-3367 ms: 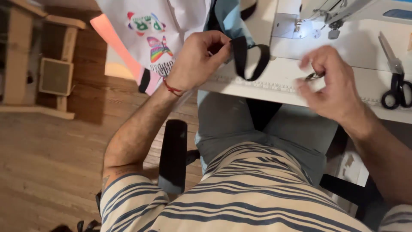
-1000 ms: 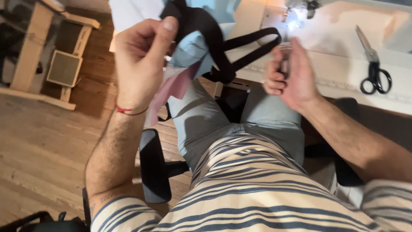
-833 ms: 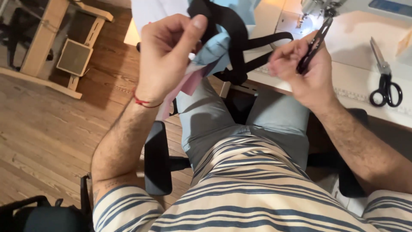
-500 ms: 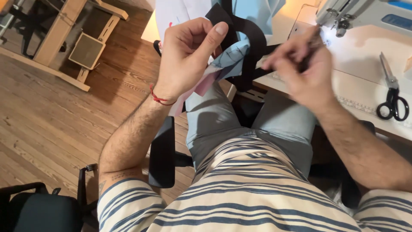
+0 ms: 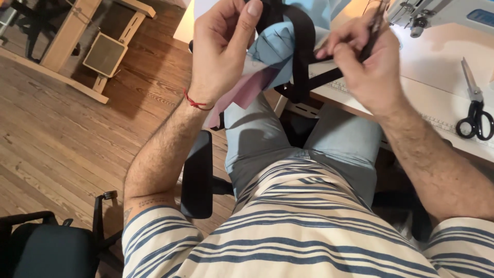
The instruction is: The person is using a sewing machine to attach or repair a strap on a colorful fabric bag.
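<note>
Cream short-sleeved shirt (image 5: 309, 231) with blue horizontal stripes, light blue jeans (image 5: 267, 139), thin red string bracelet (image 5: 195, 103) at the left wrist, small dark tattoo (image 5: 141, 205) near the left sleeve.

black strap (image 5: 303, 46) top cut by frame edge, sewing machine (image 5: 442, 13) mostly cropped, scissors (image 5: 476, 116) partly cropped

Black-handled steel scissors (image 5: 474, 110) lie near the right edge of the white sewing table (image 5: 437, 77). White sewing machine (image 5: 437, 13) stands at the table's far right corner. Wooden frame with square beige pedal (image 5: 104, 54) sits on the plank floor (image 5: 62, 139), upper left. Black chair armrest (image 5: 197, 175) centre.
</note>
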